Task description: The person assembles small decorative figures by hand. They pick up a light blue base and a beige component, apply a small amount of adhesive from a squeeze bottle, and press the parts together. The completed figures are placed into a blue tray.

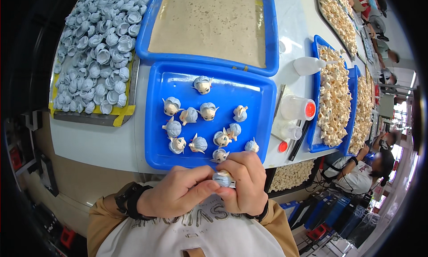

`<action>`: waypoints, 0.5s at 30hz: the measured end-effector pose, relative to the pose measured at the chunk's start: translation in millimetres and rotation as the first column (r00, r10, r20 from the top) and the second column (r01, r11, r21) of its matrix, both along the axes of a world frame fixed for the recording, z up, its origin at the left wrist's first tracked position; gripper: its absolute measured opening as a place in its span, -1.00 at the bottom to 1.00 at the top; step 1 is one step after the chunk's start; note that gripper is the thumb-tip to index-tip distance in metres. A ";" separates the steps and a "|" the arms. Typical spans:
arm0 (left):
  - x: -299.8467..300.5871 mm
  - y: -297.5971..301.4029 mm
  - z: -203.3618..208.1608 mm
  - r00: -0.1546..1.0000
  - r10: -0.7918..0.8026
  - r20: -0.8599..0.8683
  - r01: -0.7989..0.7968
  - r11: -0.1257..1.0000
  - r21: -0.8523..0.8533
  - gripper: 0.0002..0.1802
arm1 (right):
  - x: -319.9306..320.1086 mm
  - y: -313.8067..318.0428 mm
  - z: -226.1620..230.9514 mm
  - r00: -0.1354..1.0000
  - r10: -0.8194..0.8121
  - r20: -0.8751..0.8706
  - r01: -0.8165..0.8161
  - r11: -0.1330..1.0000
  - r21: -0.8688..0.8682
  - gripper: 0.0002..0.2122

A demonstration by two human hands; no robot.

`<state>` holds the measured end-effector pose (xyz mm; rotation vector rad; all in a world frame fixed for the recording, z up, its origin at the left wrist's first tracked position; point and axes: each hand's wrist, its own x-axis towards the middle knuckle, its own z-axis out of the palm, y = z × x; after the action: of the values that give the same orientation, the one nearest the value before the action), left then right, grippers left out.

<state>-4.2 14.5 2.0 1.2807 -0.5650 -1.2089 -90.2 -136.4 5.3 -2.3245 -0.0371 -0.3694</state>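
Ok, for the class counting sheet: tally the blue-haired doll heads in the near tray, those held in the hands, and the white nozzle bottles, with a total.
Blue-haired doll heads in the near blue tray: 12
Held doll head between left hand and right hand: 1
White nozzle bottle: 1
Total: 14

A small blue-haired doll head (223, 179) is held between the fingertips of the left hand (176, 194) and the right hand (246, 182), just beyond the near edge of a blue tray (258, 98). Similar heads (208, 111) are scattered in the tray. Pale-blue shell-shaped pieces (98, 51) are heaped at left; a white squeeze bottle (306, 66) and containers heaped with cream-coloured parts (332, 96) are seen at right.
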 end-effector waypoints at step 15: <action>19.6 24.4 4.3 0.938 0.347 -0.015 -0.347 0.934 -0.082 -0.51 | -16.8 -33.9 9.4 0.917 -0.255 -0.306 0.164 0.942 -0.292 -0.61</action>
<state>15.4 38.9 6.3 1.2475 -0.3648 -0.8812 -107.0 -170.3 14.7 -2.6326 0.3594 -0.0631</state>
